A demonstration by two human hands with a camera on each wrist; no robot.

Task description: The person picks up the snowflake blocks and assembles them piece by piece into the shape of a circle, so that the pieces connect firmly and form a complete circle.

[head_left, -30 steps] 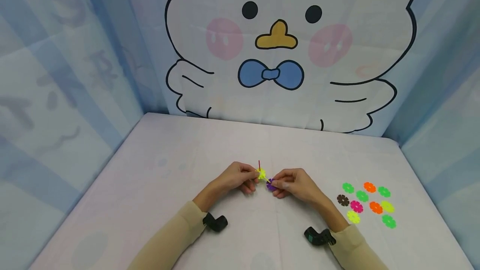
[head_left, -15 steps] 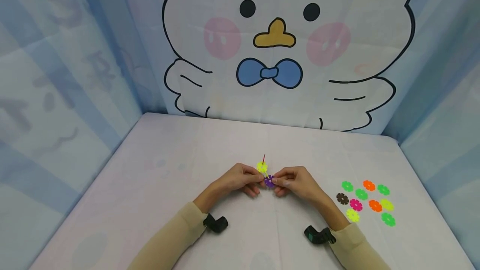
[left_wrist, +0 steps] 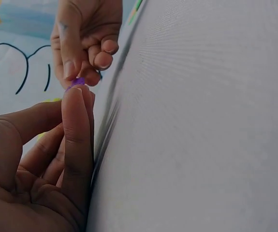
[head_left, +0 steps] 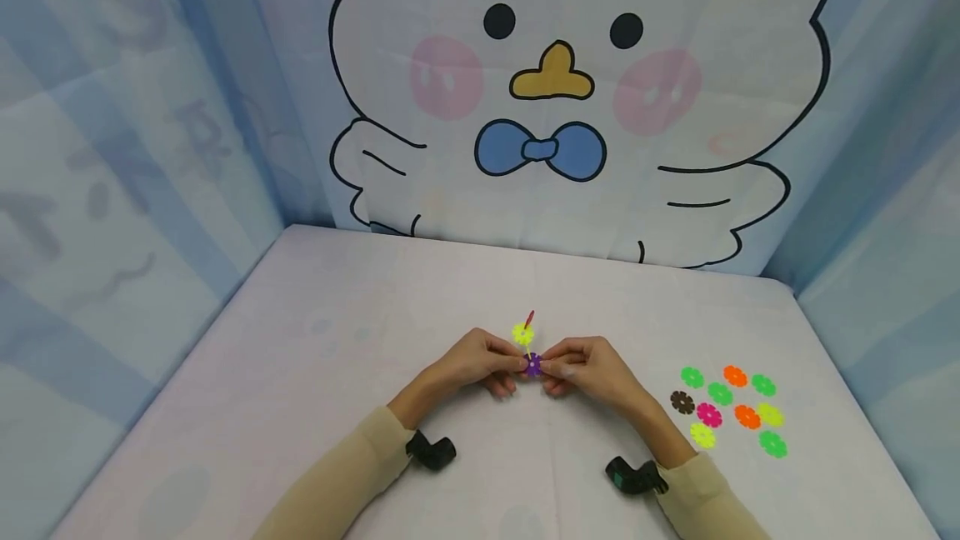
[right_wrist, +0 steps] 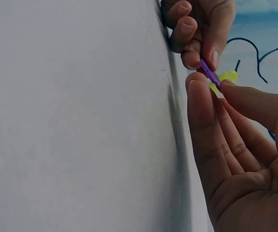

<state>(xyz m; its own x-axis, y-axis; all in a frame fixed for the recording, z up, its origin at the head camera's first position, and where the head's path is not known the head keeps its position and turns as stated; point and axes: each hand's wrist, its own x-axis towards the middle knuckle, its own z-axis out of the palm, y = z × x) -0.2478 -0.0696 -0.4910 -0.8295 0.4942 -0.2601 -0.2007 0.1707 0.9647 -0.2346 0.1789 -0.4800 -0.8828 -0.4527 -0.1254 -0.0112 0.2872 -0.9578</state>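
A purple snowflake disc (head_left: 533, 365) is pinched between both hands over the table's middle. My left hand (head_left: 480, 359) holds its left edge with thumb and fingers, and my right hand (head_left: 588, 365) grips the right edge. Above it rises a short chain: a thin pale yellow piece seen edge-on (head_left: 528, 352), a yellow notched disc (head_left: 522, 333), and a red disc turned edge-on (head_left: 529, 319) at the top. Both wrist views show the purple disc (right_wrist: 209, 75) between the two sets of fingertips, which cover part of it. Yellow (right_wrist: 228, 77) shows behind it in the right wrist view.
Loose snowflake discs lie flat at the table's right: several green, two orange (head_left: 736, 376), two yellow (head_left: 702, 435), one pink (head_left: 708, 415) and one dark brown (head_left: 682, 402). A curtain printed with a cartoon figure (head_left: 555, 207) hangs behind the table (head_left: 375, 290).
My left hand has shifted its hold from the yellow disc down to the purple one. The yellow and red discs now stand up above the fingers, and the purple disc has moved slightly left.
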